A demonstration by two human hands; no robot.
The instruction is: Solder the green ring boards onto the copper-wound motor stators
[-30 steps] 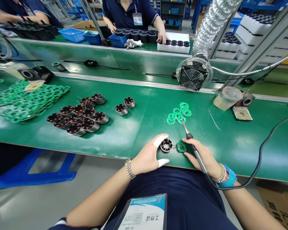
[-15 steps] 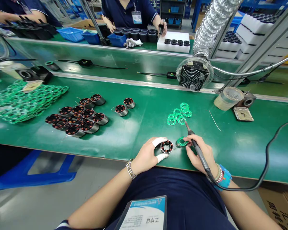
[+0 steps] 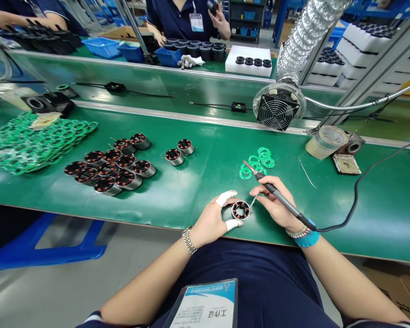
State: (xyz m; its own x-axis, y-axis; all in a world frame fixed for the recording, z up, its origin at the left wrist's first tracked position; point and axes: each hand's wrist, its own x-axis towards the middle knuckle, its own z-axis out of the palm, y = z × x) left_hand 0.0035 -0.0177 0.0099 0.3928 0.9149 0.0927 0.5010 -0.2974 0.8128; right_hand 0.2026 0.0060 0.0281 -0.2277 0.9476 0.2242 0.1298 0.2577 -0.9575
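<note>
Thumb and finger of my left hand (image 3: pixel 210 221), both under white finger covers, grip a motor stator (image 3: pixel 237 215) with copper windings near the table's front edge. My right hand (image 3: pixel 276 212) holds a soldering iron (image 3: pixel 279 196), its tip pointing up and left. Between the fingertips of that same hand is a thin ring circuit board (image 3: pixel 254 200), turned edge-on beside the stator's right rim. Whether the board touches the stator's wires I cannot tell. Beyond the iron's tip lie several loose green ring boards (image 3: pixel 266 159).
Several stators (image 3: pixel 105 169) stand grouped at left, two more (image 3: pixel 174 157) apart from them. Stacked green board panels (image 3: pixel 44 146) lie far left. A fan (image 3: pixel 276 111) hangs at the back; a tub (image 3: pixel 326 141) and sponge (image 3: pixel 346 164) sit right. The iron's cord (image 3: pixel 350 214) crosses the right side.
The ring board has tilted from nearly flat to edge-on and come closer to the stator. The iron's tip has swung left. Across the bench, a co-worker's hand has lifted a black part.
</note>
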